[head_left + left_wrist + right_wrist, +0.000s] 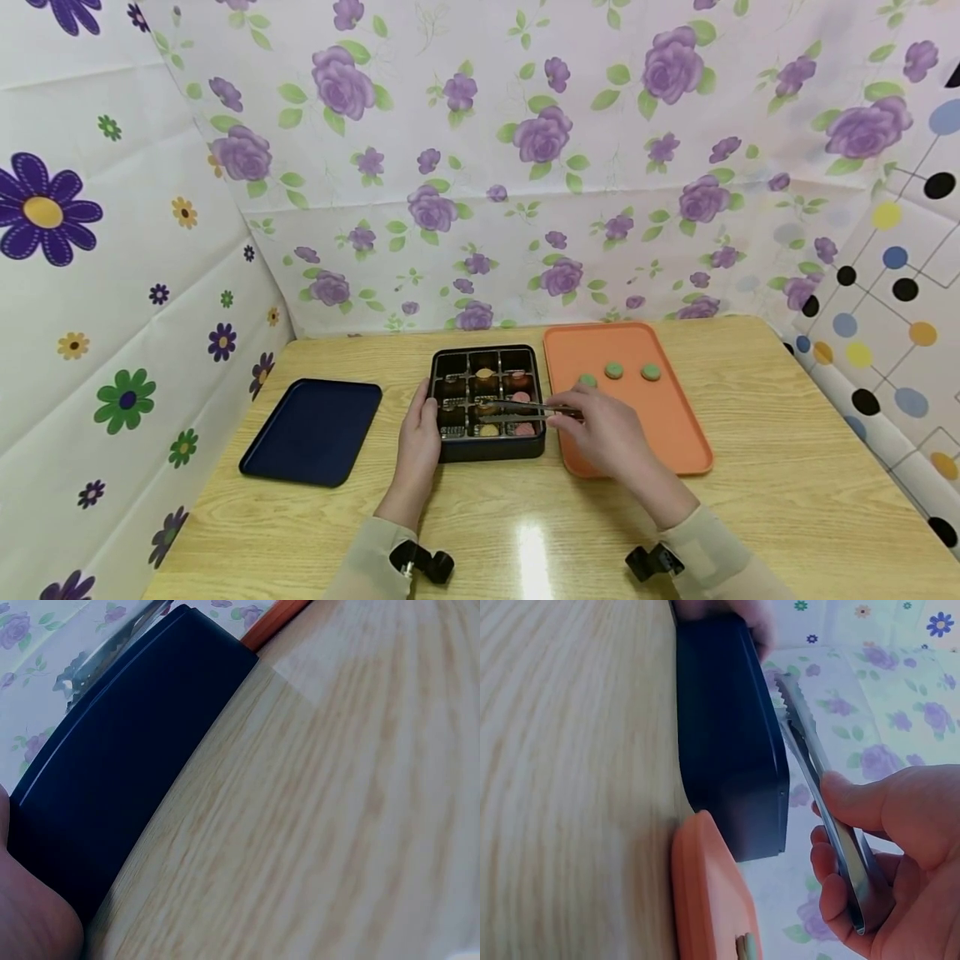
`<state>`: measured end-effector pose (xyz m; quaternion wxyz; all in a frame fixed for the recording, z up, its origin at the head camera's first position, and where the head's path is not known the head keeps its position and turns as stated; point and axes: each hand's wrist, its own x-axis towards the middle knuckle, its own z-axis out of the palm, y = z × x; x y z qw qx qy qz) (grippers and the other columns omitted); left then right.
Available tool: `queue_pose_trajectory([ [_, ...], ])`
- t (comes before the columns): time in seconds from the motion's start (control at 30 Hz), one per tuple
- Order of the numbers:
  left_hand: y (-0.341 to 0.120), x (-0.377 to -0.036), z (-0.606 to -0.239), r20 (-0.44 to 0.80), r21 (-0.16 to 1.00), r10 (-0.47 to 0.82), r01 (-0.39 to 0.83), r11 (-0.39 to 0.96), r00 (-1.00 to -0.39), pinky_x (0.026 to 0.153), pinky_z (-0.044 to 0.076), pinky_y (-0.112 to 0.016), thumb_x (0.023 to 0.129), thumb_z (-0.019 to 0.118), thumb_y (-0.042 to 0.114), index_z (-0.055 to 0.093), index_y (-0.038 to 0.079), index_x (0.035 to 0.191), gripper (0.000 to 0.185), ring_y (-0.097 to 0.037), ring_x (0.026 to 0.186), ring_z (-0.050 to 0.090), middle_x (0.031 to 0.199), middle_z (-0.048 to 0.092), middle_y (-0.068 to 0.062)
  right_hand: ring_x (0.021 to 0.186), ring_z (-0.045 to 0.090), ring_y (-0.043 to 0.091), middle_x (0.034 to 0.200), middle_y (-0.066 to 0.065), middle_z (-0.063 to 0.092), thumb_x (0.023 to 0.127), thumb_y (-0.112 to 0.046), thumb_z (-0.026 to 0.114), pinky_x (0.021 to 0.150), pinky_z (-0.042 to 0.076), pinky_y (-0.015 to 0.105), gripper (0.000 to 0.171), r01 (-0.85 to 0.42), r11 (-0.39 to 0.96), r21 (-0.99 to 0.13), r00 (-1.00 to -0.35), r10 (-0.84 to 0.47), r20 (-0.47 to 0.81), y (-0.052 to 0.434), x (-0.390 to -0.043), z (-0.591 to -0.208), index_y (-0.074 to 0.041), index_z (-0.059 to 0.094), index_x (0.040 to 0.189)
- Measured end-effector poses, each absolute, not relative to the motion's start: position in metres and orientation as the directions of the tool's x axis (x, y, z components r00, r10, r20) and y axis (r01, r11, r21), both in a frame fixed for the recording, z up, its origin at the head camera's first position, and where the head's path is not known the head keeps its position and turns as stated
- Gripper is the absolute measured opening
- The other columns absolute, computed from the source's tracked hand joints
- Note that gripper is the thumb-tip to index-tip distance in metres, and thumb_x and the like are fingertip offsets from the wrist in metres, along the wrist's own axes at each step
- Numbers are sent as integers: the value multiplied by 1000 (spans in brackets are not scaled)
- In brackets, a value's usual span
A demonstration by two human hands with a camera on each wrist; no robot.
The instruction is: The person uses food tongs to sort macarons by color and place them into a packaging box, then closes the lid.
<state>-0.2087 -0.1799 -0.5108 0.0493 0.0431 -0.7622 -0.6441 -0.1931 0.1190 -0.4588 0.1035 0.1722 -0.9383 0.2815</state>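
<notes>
A black box point(491, 451) with several compartments stands in the middle of the table. Yellow macarons point(488, 430) sit in its middle column and pink macarons point(523, 429) in its right column. My left hand point(420, 437) holds the box's left side, thumb at the rim and fingers along the outer wall. Metal tongs point(838, 840) are gripped in my right hand point(607, 427), thumb on one arm and fingers curled round the other. The serrated tips reach over the middle column, a little apart, overlapping an orange-yellow macaron there. Green macarons point(614, 370) lie on the orange tray point(678, 433).
The orange tray stands close against the box's right side, below my right forearm. To the left lies a dark blue tray point(311, 432), apart from the box. Behind the table hangs a flowered cloth point(450, 250), with patterned sheets on both sides.
</notes>
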Motion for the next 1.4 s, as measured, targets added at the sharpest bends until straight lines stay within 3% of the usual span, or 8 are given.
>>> queue_pose_trajectory([
  [0.27, -179, -209, -511, 5, 984, -148, -21, 175, -989, 134, 20, -59, 123, 33, 39, 24, 21, 179, 59, -31, 168, 17, 183, 21, -3, 85, 68, 15, 108, -2, 70, 103, -31, 82, 59, 50, 33, 27, -344, 800, -492, -928, -208, 310, 136, -198, -456, -18, 83, 126],
  [0.43, -179, -208, -510, 8, 984, -151, -19, 178, -989, 134, 20, -59, 123, 34, 38, 24, 20, 178, 59, -32, 168, 17, 182, 21, -4, 83, 67, 19, 101, -1, 65, 104, -30, 81, 56, 48, 35, 27, -303, 801, -516, -936, -147, 321, 150, -203, -457, -16, 83, 127],
  [0.67, -178, -209, -509, 12, 983, -151, -15, 180, -989, 133, 20, -60, 123, 34, 38, 25, 19, 178, 59, -34, 168, 17, 182, 21, -6, 99, 75, 33, 123, 15, 73, 105, -27, 81, 72, 61, 51, 30, -288, 793, -537, -929, -96, 356, 171, -204, -456, -11, 81, 130],
  [0.9, -179, -209, -509, 4, 984, -153, -24, 179, -988, 134, 20, -58, 123, 33, 38, 24, 20, 179, 59, -31, 168, 17, 182, 21, -3, 101, 75, 34, 120, 13, 73, 106, -30, 80, 68, 60, 48, 36, -262, 809, -526, -936, -79, 344, 189, -207, -461, -12, 79, 137],
  [1.03, -179, -208, -510, 2, 984, -152, -25, 176, -988, 134, 20, -58, 123, 33, 38, 23, 20, 179, 59, -31, 168, 16, 183, 20, -4, 106, 75, 36, 126, 15, 72, 106, -31, 79, 74, 61, 52, 39, -239, 824, -514, -944, -72, 323, 198, -209, -465, -12, 77, 140],
  [1.4, -178, -208, -509, 4, 984, -150, -23, 175, -989, 134, 20, -57, 123, 33, 38, 23, 19, 178, 59, -31, 168, 17, 182, 21, -3, 104, 74, 36, 123, 16, 72, 106, -29, 79, 71, 59, 53, 35, -207, 846, -492, -947, -48, 316, 217, -211, -478, -11, 78, 136],
])
